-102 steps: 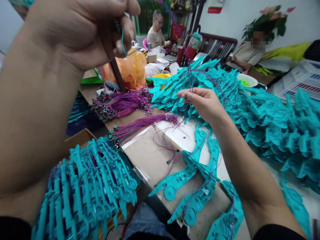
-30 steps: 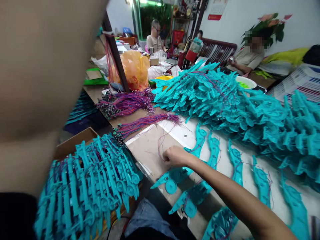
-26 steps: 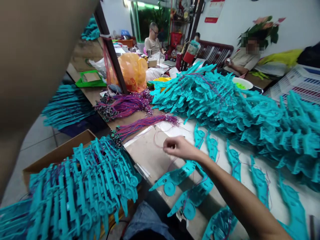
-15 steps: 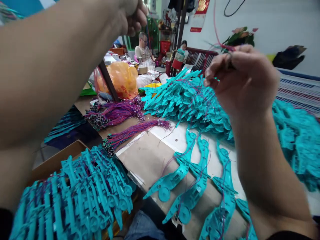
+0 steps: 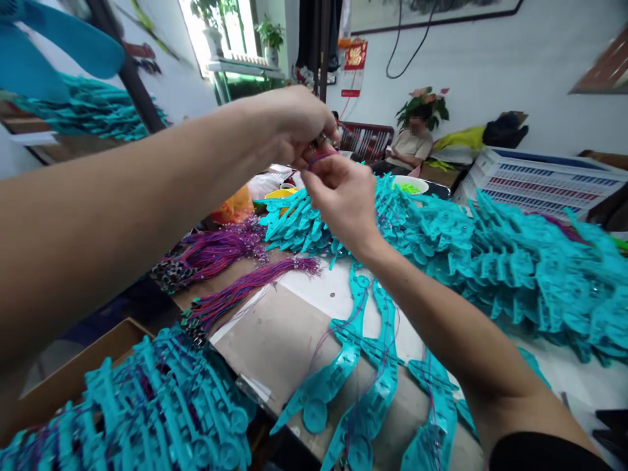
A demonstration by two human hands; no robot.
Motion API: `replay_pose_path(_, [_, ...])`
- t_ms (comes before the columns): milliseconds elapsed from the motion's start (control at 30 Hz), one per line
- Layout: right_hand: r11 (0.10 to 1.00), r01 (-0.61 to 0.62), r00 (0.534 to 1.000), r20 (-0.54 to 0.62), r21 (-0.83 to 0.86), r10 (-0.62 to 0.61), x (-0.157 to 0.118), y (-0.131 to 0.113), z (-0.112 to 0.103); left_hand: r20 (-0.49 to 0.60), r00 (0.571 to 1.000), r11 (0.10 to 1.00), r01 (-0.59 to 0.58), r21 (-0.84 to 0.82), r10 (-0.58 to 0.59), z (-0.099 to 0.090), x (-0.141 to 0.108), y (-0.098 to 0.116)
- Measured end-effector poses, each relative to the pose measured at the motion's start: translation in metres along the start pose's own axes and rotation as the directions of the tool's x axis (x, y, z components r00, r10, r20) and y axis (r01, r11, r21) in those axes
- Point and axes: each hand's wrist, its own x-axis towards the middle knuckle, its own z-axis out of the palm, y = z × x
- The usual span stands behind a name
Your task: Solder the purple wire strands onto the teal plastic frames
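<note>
The left hand (image 5: 308, 125) and right hand (image 5: 345, 196), apart half a second ago, are now meeting at the upper centre of the frame, so both are working close around the red-blue wires (image 5: 324, 156). The right fingers are pinching the wires narrowly; the left are curling in, their grip not showing clearly. The visible stretch is slanting slightly towards the upper right, its ends hiding. Turquoise parts (image 5: 338, 369) are lying below on the worktop (image 5: 269, 330).

The worktop (image 5: 277, 340), brown and white, carries a thick wire bundle (image 5: 216, 253), a slimmer wire bundle (image 5: 255, 286) beside it, spread-out turquoise parts (image 5: 337, 373) and a long turquoise heap (image 5: 524, 271).
</note>
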Motion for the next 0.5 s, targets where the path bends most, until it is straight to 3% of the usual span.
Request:
replay_pose_path(100, [0.978,0.042,0.999,-0.002,-0.202,-0.044,-0.011,-0.001,0.001,0.054,0.997,0.99,0.06,-0.13,-0.053,0.006,0.008,0.002])
replay_pose_path(200, [0.974,0.089,0.993,-0.062,-0.208,-0.104,-0.015,0.003,-0.02,0.024,1.0,0.998,0.019,-0.052,-0.017,0.006,0.017,0.001])
replay_pose_path(267, [0.986,0.095,0.99,-0.09,-0.137,-0.108,-0.006,0.014,-0.039,0.034,0.999,0.999,-0.026,0.03,0.025,0.006,0.02,0.002])
replay_pose_path(367, [0.999,0.031,0.998,0.046,0.033,-0.032,0.014,0.041,-0.056,0.148,0.985,0.991,-0.102,0.084,0.089,0.004,0.023,0.004])
replay_pose_path(433, [0.971,-0.094,0.982,0.183,0.222,0.053,0.018,0.063,-0.061,0.254,0.957,0.984,-0.164,0.068,0.141,0.001,0.026,0.004])
replay_pose_path(500, [0.871,-0.256,0.945,0.3,0.42,0.133,0.009,0.083,-0.065,0.314,0.931,0.978,-0.207,0.031,0.187,-0.003,0.033,-0.001])
